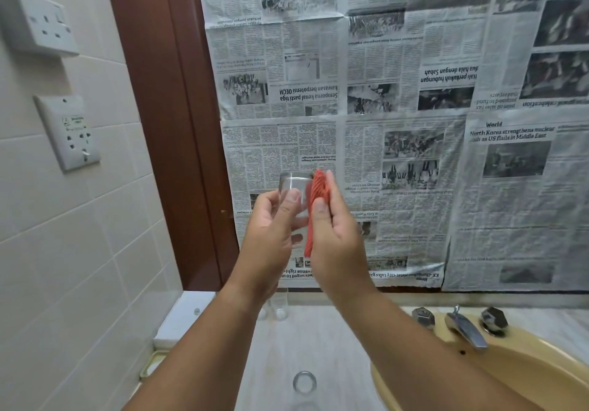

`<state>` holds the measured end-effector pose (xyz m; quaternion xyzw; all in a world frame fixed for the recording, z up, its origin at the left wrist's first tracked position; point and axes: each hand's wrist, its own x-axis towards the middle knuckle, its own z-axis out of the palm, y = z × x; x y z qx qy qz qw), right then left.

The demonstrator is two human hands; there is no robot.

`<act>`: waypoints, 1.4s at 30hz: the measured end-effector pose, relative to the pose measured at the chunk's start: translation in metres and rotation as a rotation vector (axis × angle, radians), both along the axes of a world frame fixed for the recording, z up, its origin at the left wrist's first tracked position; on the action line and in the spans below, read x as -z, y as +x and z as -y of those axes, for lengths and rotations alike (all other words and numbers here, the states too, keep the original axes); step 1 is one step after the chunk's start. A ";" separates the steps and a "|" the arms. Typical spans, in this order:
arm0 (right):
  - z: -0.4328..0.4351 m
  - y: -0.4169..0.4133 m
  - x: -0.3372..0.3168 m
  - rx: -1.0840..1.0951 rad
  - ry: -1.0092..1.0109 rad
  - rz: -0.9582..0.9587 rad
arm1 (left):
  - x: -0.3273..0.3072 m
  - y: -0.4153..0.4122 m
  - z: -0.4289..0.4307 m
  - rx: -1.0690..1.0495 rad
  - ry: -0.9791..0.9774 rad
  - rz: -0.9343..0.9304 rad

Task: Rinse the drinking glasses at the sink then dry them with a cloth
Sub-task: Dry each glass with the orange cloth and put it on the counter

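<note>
My left hand (271, 229) grips a clear drinking glass (294, 187) held up in front of the newspaper-covered wall, its thumb across the glass wall. My right hand (334, 238) holds a red-orange cloth (318, 194) pressed against the right side of that glass. A second clear glass (305, 382) stands upright on the pale counter below, between my forearms. Two more small clear glasses (280, 310) stand at the back of the counter, partly hidden behind my left wrist.
A beige sink (541, 375) lies at the lower right with a chrome tap (465, 331) and two knobs. Newspaper (382, 108) covers the wall ahead. Two wall sockets (68, 133) sit on the tiled left wall. A white box (178, 324) stands at the counter's left.
</note>
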<state>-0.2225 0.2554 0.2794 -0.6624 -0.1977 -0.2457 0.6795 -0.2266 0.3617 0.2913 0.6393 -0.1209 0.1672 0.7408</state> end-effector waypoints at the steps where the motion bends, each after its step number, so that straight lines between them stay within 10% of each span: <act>1: 0.004 0.007 -0.008 -0.008 0.028 -0.021 | 0.001 0.001 0.002 -0.010 0.023 -0.003; 42: -0.009 -0.007 -0.020 -0.110 -0.005 0.062 | -0.027 -0.004 -0.006 -0.073 -0.054 0.034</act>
